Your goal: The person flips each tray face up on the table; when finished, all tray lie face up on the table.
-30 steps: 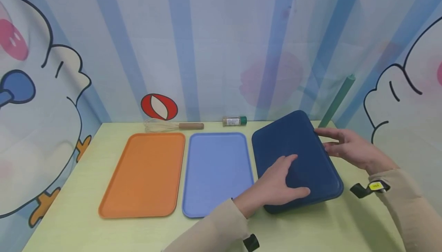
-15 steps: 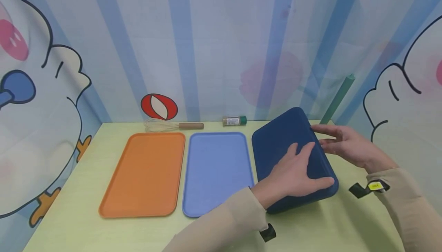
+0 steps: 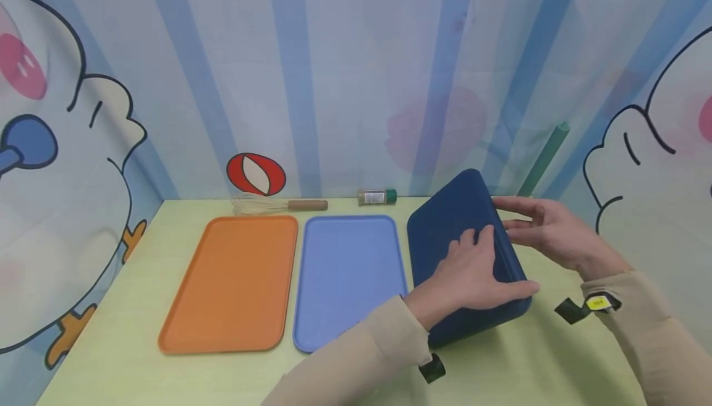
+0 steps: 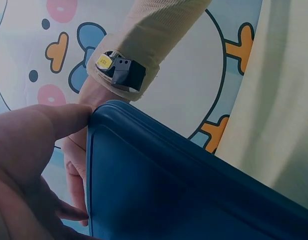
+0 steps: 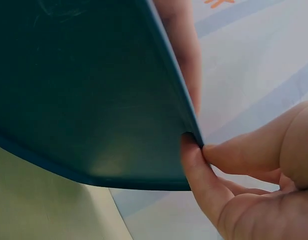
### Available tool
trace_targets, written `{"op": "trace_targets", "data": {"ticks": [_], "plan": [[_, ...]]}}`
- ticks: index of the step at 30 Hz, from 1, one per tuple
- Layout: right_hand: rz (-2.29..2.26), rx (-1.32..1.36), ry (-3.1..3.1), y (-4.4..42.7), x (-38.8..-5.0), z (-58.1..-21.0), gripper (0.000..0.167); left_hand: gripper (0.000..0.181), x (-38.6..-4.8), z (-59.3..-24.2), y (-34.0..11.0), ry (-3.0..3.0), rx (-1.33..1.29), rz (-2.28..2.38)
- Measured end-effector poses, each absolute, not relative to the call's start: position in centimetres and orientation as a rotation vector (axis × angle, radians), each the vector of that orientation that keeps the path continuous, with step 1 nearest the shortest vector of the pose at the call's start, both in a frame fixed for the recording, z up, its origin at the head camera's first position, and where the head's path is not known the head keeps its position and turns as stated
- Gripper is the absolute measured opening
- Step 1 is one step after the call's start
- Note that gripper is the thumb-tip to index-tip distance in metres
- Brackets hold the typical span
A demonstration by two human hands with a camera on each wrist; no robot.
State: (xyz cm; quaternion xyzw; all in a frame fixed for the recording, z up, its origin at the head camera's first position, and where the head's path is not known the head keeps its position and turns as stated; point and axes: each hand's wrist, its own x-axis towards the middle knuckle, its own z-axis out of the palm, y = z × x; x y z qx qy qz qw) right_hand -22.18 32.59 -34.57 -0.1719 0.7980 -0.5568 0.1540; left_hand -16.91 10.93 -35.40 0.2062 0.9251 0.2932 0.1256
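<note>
A dark blue tray [image 3: 436, 239] stands tilted on the table's right side, its right edge raised. My right hand [image 3: 550, 233] pinches that raised edge; in the right wrist view, the right hand [image 5: 238, 200] has thumb and fingertip on opposite faces of the tray [image 5: 104, 100]. My left hand [image 3: 467, 270] lies over the tray's upward face with spread fingers, its thumb reaching past the near right edge. In the left wrist view, the left hand's thumb [image 4: 69, 120] is at a rounded corner of the tray [image 4: 158, 180]. Some left fingertips are hidden there.
An orange tray [image 3: 233, 282] and a light blue tray [image 3: 353, 270] lie flat to the left. Behind them are a whisk [image 3: 283, 205] and a green-capped spice jar [image 3: 377, 196]. A printed cloth backdrop [image 3: 356, 84] rises along the table's back edge.
The dark blue tray has tipped up more steeply, its right edge swinging leftward with my right hand. My left hand has slid right across its face toward the raised edge.
</note>
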Motion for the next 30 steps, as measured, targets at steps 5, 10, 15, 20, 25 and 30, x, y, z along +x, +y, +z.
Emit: {"op": "trace_targets", "data": {"ticks": [5, 10, 15, 20, 25, 30], "plan": [[-1.623, -0.498, 2.263, 32.3, -22.2, -34.5, 0.070, 0.111, -17.2, -35.1, 10.9, 2.687, 0.606, 0.856], [-1.661, -0.527, 2.225, 32.0, -22.3, -34.3, 0.070, 0.110, -17.4, -34.8, 10.8, 2.680, 0.583, 0.923], [-1.707, -0.573, 2.183, 31.8, -22.4, -34.3, 0.067, 0.112, -17.5, -34.6, 10.6, 2.683, 0.562, 0.968], [-1.723, -0.600, 2.168, 31.4, -22.6, -34.3, 0.067, 0.115, -17.5, -34.3, 10.2, 2.682, 0.537, 0.989], [-1.715, -0.622, 2.173, 30.7, -22.7, -34.0, 0.067, 0.115, -17.3, -33.9, 9.8, 2.682, 0.523, 1.037], [-1.732, -0.616, 2.152, 29.9, -22.9, -33.8, 0.069, 0.114, -17.2, -33.8, 9.2, 2.661, 0.512, 1.092]]}}
